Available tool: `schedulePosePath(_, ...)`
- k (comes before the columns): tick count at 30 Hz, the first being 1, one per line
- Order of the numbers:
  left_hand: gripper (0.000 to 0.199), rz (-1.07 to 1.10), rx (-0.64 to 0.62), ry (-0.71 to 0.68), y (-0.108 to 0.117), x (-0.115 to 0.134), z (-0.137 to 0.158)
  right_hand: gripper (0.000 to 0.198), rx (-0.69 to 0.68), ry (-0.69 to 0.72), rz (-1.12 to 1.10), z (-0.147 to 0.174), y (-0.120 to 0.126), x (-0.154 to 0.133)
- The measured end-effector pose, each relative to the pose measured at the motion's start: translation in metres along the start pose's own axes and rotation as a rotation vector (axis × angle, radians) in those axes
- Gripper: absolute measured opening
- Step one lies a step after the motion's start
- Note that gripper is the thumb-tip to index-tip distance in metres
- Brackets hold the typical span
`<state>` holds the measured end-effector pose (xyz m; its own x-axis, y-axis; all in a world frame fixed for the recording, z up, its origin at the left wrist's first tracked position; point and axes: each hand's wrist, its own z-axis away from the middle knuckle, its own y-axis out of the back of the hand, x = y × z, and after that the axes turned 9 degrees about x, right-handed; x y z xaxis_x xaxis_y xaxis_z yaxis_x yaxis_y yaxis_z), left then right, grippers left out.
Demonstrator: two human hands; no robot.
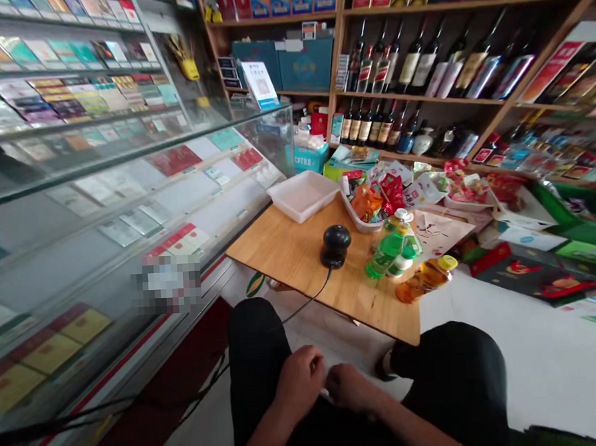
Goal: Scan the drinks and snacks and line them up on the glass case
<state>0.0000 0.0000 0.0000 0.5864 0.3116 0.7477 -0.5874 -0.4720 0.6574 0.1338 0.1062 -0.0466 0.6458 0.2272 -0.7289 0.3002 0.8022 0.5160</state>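
My left hand point(302, 372) rests loosely closed between my knees, its curled fingers showing nothing in them. Right beside it is my right hand point(350, 385), also closed with the fingers bent inward; the two are close together, and I cannot tell whether they touch. Both stay below the front edge of a small wooden table point(274, 244). On that table stands a black rounded device point(335, 242) with a cable point(309, 298) running toward my left leg. To its right are a green bottle point(383, 255), a white bottle with a green cap point(400, 264) and a tilted amber bottle point(425, 279).
A translucent plastic tray point(305, 212) sits at the table's back left, near a basket point(356, 218) of packaged snacks. Glass display counters point(139, 158) with packs run along the left. Wooden shelves point(421, 97) of bottles stand behind; dark gift boxes point(540, 270) are at right.
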Motion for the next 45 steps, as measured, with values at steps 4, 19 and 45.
schedulePosePath(4, 0.017, 0.236, 0.095, 0.038, 0.008, 0.026, -0.037, 0.024, 0.242, 0.197, -0.201, -0.014, 0.049, -0.044)
schedulePosePath(19, 0.04, -0.071, 0.47, -0.226, 0.026, -0.041, -0.409, 0.085, 0.778, 0.319, -0.207, -0.196, 0.157, -0.046)
schedulePosePath(45, 0.035, 0.243, 0.207, 0.118, -0.023, -0.009, -0.218, 0.082, 0.71, 0.395, -0.169, -0.145, 0.113, -0.028)
